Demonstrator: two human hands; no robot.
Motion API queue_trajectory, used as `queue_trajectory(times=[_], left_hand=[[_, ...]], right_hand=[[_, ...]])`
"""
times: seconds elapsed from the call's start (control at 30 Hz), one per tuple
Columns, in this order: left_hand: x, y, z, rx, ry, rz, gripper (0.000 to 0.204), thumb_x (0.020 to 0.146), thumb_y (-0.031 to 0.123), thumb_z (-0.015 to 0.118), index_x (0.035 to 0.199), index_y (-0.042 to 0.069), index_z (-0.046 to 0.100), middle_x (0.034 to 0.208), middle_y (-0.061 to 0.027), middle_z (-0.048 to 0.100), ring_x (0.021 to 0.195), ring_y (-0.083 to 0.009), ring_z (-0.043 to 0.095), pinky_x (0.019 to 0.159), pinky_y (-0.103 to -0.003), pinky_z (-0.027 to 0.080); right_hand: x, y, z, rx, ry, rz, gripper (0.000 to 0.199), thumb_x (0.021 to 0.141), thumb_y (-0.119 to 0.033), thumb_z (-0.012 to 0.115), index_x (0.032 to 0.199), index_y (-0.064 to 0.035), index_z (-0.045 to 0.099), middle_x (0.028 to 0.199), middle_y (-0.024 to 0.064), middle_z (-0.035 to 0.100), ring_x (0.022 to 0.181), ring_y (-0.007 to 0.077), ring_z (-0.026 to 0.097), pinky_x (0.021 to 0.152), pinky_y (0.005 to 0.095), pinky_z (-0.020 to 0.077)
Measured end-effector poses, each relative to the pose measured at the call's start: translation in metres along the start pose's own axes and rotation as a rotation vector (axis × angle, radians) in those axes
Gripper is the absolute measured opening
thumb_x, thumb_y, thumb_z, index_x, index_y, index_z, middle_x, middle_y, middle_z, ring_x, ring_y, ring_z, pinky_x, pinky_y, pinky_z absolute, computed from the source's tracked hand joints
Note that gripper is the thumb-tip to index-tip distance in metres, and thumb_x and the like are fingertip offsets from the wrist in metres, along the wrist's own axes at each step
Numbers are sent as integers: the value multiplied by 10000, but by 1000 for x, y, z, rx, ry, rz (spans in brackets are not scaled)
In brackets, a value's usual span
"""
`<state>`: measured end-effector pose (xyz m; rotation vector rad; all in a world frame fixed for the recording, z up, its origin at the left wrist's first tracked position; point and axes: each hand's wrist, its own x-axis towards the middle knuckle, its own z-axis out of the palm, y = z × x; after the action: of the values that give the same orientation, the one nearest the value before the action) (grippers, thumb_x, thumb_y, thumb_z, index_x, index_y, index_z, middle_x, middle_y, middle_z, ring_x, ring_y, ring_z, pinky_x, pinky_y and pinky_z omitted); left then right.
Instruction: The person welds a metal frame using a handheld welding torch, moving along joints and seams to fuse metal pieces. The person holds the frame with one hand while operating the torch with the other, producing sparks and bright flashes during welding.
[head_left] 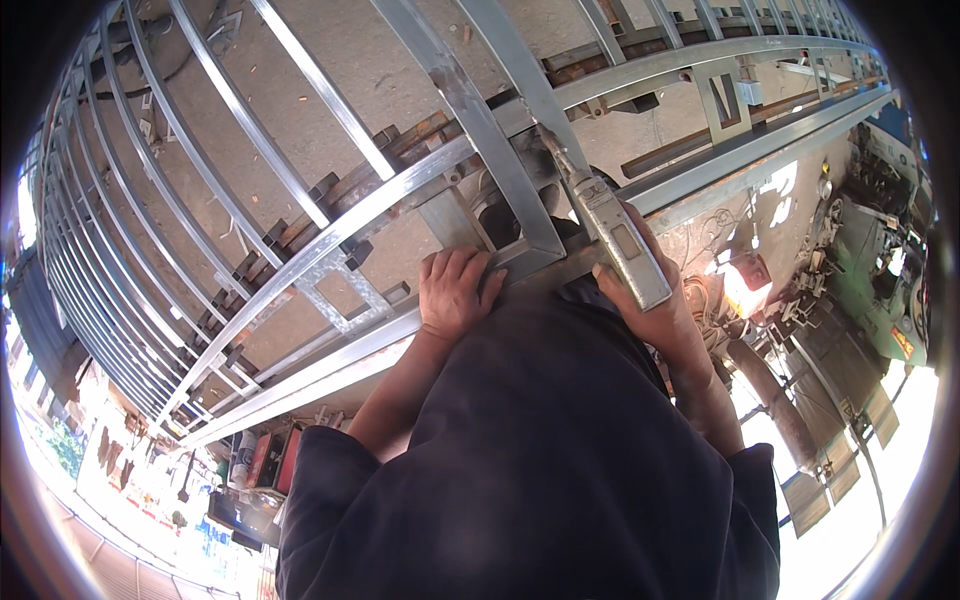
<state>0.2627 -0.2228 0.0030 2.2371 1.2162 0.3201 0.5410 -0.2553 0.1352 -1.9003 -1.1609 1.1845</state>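
Note:
My left hand point(458, 292) lies over the near rail of a steel frame point(375, 337), close to a mitred corner of square tubing point(545, 240). Its fingers bend over the rail's far edge, and the thumb sits along the side. My right hand point(650, 290) is closed around a worn, greyish power tool point(625, 245), boxy at the back and tapering to a drill-like front. The tool's slim tip points away from me, across a long steel tube point(515, 70); whether it touches the metal I cannot tell. The tool's grip is hidden beneath its body.
Rows of bare steel bars point(215, 85) spread to the far left. Another railing section point(720, 50) runs to the far right. A green machine point(880, 270) stands at the right, near a reddish box point(748, 272). Red and black cases point(268, 460) stand at the lower left.

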Motion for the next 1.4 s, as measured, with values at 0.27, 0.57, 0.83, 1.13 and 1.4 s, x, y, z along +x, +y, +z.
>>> queue_trajectory(times=[0.27,0.57,0.83,1.13,1.4], left_hand=[[-1,1,1,-17,-33,-14,316,903,363,801,1120,139,750,1165,-38,702,1107,-275,650,1009,-442,450],[-1,1,1,-2,-29,-15,307,902,365,799,1111,144,754,1156,-31,702,1114,-271,651,1015,-447,449],[-2,1,3,2,-5,-12,321,898,385,809,1107,144,769,1149,-28,706,1107,-253,656,1004,-436,459],[-2,-1,4,11,-6,-5,319,902,390,814,1104,147,767,1146,-28,706,1080,-260,665,987,-443,474],[0,-2,4,14,-40,-11,313,894,388,816,1089,147,778,1138,-26,713,1081,-257,677,971,-438,478]], right_hand=[[-1,-1,-1,-18,-6,10,765,943,-27,757,1634,-29,428,1315,208,738,1181,273,745,986,370,568],[-2,-11,-4,64,-43,138,754,951,-36,747,1632,-33,425,1286,197,740,1168,264,740,985,369,565],[-6,-10,-7,32,-49,148,764,945,-38,760,1633,-24,429,1330,177,734,1216,255,721,1011,367,557],[-3,3,-16,107,-138,160,805,910,-38,804,1624,15,436,1150,117,752,1052,142,702,943,320,565],[22,7,-1,186,-186,194,806,934,-48,802,1642,4,419,1047,47,729,947,94,650,881,276,551]])
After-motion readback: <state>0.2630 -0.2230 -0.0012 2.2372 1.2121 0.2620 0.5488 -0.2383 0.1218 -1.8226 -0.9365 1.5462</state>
